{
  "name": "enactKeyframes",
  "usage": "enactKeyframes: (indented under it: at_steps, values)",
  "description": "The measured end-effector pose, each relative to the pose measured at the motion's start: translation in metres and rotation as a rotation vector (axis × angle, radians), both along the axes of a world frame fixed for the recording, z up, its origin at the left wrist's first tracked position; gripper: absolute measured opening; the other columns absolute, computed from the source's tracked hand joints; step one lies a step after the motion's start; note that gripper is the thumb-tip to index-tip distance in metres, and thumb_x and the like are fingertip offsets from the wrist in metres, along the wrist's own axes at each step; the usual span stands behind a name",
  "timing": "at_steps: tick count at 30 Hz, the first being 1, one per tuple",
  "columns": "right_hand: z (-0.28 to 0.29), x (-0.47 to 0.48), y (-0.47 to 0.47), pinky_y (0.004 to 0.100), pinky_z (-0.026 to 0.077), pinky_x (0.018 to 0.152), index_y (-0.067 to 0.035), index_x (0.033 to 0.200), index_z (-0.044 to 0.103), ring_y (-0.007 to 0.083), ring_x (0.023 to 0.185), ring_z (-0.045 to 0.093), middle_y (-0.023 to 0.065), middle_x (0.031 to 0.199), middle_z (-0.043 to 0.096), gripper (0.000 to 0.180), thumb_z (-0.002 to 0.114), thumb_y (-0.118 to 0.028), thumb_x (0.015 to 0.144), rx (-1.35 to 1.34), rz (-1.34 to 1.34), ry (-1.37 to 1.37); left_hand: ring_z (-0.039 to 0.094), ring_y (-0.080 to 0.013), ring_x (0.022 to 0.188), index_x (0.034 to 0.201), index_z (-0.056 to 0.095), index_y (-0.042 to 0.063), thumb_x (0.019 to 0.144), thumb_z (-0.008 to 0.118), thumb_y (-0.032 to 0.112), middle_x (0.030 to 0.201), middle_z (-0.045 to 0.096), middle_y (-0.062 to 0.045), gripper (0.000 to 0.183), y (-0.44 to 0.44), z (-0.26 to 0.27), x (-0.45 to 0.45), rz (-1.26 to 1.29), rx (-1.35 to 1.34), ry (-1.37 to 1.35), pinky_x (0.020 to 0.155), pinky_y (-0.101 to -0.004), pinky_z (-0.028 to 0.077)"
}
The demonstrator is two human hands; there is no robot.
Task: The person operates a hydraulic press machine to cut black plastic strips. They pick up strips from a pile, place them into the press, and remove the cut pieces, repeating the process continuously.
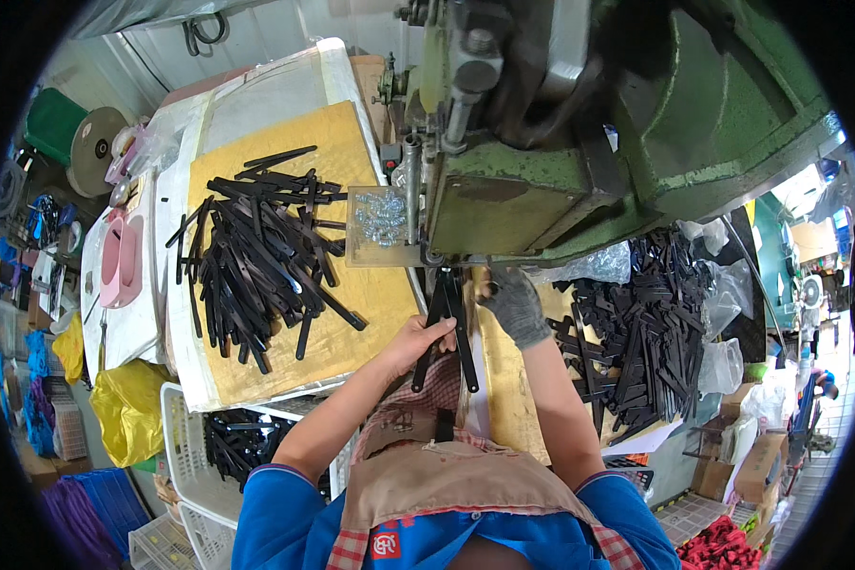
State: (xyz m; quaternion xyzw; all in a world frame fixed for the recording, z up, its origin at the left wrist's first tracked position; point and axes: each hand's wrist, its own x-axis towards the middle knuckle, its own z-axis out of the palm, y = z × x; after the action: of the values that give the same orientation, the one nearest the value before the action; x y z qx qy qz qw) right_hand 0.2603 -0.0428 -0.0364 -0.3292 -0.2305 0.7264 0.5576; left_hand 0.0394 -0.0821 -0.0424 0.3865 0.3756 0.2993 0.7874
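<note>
My bare left hand (431, 335) grips a pair of flat black bars (464, 349) with small holes. They meet at the top under the head of a green riveting press or similar machine (513, 214) and spread apart toward my apron. My right hand (516, 306), in a grey glove with bare fingertips, is just right of the bars, close below the machine. Its fingers are bent, and whether they hold anything is not clear. Left of the machine head sits a shallow tray (356, 249) of small shiny metal fasteners (381, 217).
A heap of black bars (256, 263) lies on a yellow board (370, 313) at left. Another pile of black parts (641, 335) is at right beside clear plastic bags (723, 363). A white crate (178, 442) with black parts stands lower left. A pink container (119, 263) is farther left.
</note>
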Motion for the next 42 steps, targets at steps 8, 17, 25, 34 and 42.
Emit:
enactKeyframes:
  at_steps: [8, 17, 25, 34, 42]
  values:
    - [-0.012, 0.139, -0.13, 0.0426, 0.054, 0.079, -0.007, 0.123, 0.062, 0.0267, 0.097, 0.063, 0.0116, 0.109, 0.065, 0.047, 0.073, -0.035, 0.087, -0.056, -0.447, -1.482, 0.056, -0.0189, 0.093, 0.112, 0.062, -0.003, 0.097, 0.053, 0.011, 0.104, 0.062, -0.01, 0.023, -0.097, 0.002, -0.04, 0.889, 0.592, 0.465, 0.085, -0.0321, 0.045]
    - [-0.055, 0.166, -0.16, 0.0473, 0.049, 0.081, -0.006, 0.105, 0.068, 0.0366, 0.093, 0.06, 0.0167, 0.099, 0.063, 0.019, 0.064, -0.017, 0.09, 0.209, -0.418, -2.032, 0.053, -0.0353, 0.103, 0.112, 0.062, 0.005, 0.074, 0.061, 0.0, 0.109, 0.059, -0.014, 0.038, -0.019, -0.049, -0.124, 0.309, 1.07, 1.255, 0.088, -0.0443, 0.045]
    - [-0.034, 0.155, -0.151, 0.0441, 0.05, 0.079, 0.001, 0.104, 0.063, 0.0342, 0.088, 0.062, 0.018, 0.097, 0.063, 0.024, 0.054, -0.02, 0.098, 0.051, -0.647, -1.807, 0.058, -0.0226, 0.098, 0.091, 0.067, 0.014, 0.07, 0.074, 0.02, 0.093, 0.063, 0.0, 0.023, 0.065, -0.023, -0.151, -0.449, 1.489, 1.245, 0.083, -0.0382, 0.045]
    - [0.004, 0.023, -0.109, 0.0319, 0.041, 0.051, -0.004, 0.098, 0.061, 0.0133, 0.053, 0.049, 0.004, 0.063, 0.052, 0.02, 0.055, -0.023, 0.101, 0.207, -0.41, -1.322, 0.053, -0.0095, 0.046, 0.078, 0.066, 0.0, 0.094, 0.068, 0.028, 0.067, 0.07, -0.007, 0.033, 0.059, 0.049, -0.003, 0.038, 0.382, 0.277, 0.044, -0.0245, 0.041]
    - [0.041, -0.029, -0.087, 0.034, 0.047, 0.056, -0.004, 0.096, 0.061, 0.0216, 0.055, 0.059, 0.0106, 0.065, 0.06, 0.019, 0.062, -0.023, 0.097, 0.268, -0.138, -1.159, 0.048, -0.0058, 0.041, 0.081, 0.067, -0.002, 0.095, 0.065, 0.027, 0.068, 0.07, -0.011, 0.032, 0.06, 0.036, 0.009, 0.069, 0.189, 0.154, 0.041, -0.0216, 0.038]
